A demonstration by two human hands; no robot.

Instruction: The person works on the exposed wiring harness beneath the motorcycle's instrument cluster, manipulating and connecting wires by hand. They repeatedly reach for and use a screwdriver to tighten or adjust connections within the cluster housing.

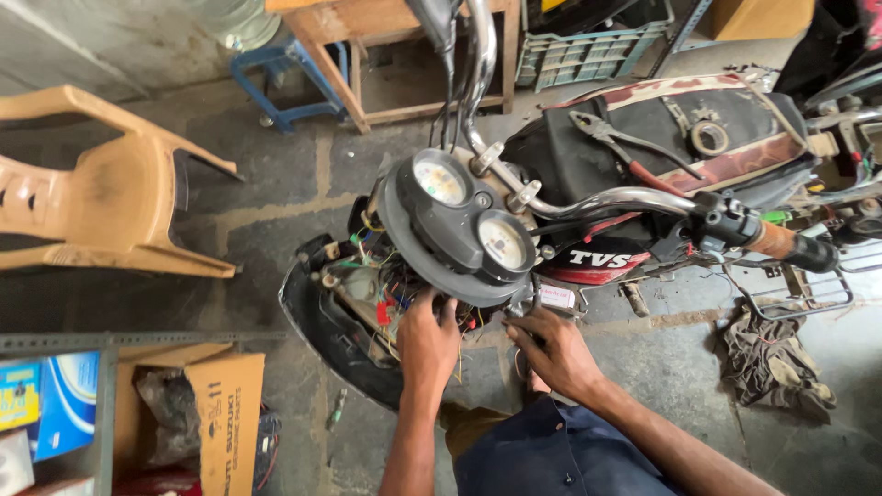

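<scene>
A motorcycle stands in front of me with its headlight housing taken off. Its twin-dial instrument cluster point(464, 225) hangs over a tangle of coloured wires point(386, 294). My left hand point(427, 340) reaches up into that wiring just under the dials, fingers curled around some wires. My right hand point(549, 349) is beside it, under the right dial, pinching a small connector or wire near a white label. The chrome handlebar point(625, 197) runs right to a black and brown grip point(781, 243). The black front mudguard point(322, 321) curves below the wires.
Pliers with red handles point(625, 152) lie on the black fuel tank cover point(698, 138). A tan plastic chair point(101, 193) lies tipped at left. A cardboard box point(225, 413) and metal shelf frame sit at lower left. A dirty rag point(772, 363) lies at right. A wooden stool and green crate stand behind.
</scene>
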